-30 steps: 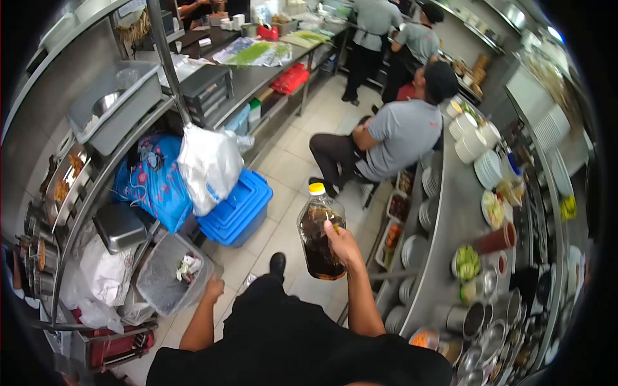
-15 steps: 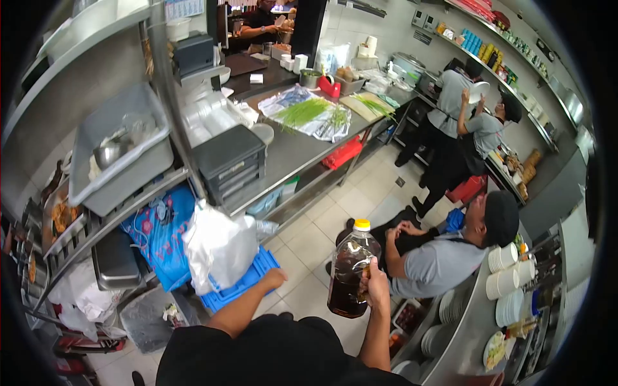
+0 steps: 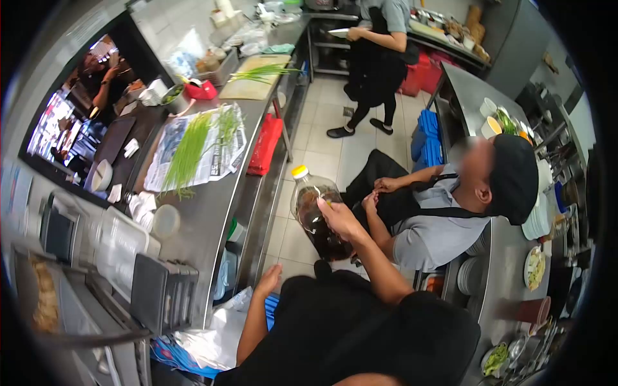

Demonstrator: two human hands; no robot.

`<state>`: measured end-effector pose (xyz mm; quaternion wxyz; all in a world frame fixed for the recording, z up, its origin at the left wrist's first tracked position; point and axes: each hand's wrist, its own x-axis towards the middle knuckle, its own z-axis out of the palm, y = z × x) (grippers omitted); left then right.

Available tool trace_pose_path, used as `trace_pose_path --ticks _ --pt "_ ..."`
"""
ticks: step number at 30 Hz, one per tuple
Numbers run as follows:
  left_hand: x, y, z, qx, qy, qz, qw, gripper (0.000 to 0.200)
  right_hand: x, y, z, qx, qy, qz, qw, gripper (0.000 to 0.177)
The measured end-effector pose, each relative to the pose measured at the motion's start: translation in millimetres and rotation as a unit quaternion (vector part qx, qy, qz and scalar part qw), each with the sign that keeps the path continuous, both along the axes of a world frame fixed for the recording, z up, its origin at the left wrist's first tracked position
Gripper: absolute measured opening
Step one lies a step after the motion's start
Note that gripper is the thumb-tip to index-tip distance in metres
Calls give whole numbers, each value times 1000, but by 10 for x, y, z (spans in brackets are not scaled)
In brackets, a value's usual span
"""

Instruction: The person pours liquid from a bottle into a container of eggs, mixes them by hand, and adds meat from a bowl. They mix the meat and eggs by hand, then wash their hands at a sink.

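Note:
A large clear plastic bottle with a yellow cap hangs tilted in front of me, dark brown liquid inside. My right hand is closed around its side grip. Low on the left, my left hand holds nothing; its fingers look loosely stretched. It is near the steel counter's front edge, above a white plastic bag. Close beyond the bottle sits a co-worker in a grey shirt and black cap, hands together in the lap.
Green stalks lie on newspaper on the steel counter at left. More stalks rest on a cutting board. Another person stands in the aisle, holding a white plate. Stacked plates line the right counter.
My view has swung right and moved forward along the aisle. The bottle is still in my right hand, now more tilted. My left hand has dropped beside the counter.

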<state>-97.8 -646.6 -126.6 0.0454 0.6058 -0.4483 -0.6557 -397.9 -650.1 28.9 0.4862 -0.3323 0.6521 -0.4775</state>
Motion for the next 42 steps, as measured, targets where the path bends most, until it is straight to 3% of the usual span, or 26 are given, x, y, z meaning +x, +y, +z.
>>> trace_pose_path --ticks 1,3,4,6,9,10,12,15,18,20,27,29,37,40,42 --pt "-16 -207 1 12 -7 -9 1000 48 -80 -152 -21 7 5 -6 1000 46" --pt "-116 -544 -67 -132 -65 -79 986 52 -271 -430 -57 32 -4 -15 999 52" --pt "-228 -699 -102 -129 -62 -85 986 52 -355 -551 39 30 -52 -28 998 52" --pt "-404 -1112 -126 -120 -51 -48 990 56 -558 -837 -77 18 -47 -57 997 46" --pt "-808 -1699 15 -77 2 -81 994 59 -803 -1213 -134 10 -69 -95 993 43" --pt "-996 -1894 339 -39 30 -93 995 59 -904 -1337 -167 17 -88 -111 990 43" --pt "-1292 -2293 601 -65 75 -148 984 59 -1100 -1611 -207 47 -113 -158 980 43" --pt "-1710 -2898 1011 -84 160 -228 957 51 -1426 -1973 -473 81 -74 -193 975 44" --pt "-2034 -3342 1123 -36 144 -264 953 47 -1728 -2305 -399 77 -90 -243 963 44" --pt "-2128 -3633 1103 -109 168 -301 932 55 -1932 -2529 -490 68 -98 -272 955 44" --pt "-2719 -4293 1488 -43 208 -302 929 59 -2660 -3080 -468 52 -40 -357 932 47" --pt "-2902 -4429 1586 -38 223 -292 929 60 -2845 -3225 -228 45 -32 -371 927 46" --pt "-3731 -5151 1323 -95 224 -282 928 64 -4018 -3794 -408 36 -22 -386 922 43" --pt "-4169 -5483 1163 -157 93 -298 937 57 -4554 -4065 -559 69 -55 -381 920 45" --pt "-4489 -5697 873 -157 65 -284 944 56 -4975 -4246 -744 69 -44 -376 923 47"
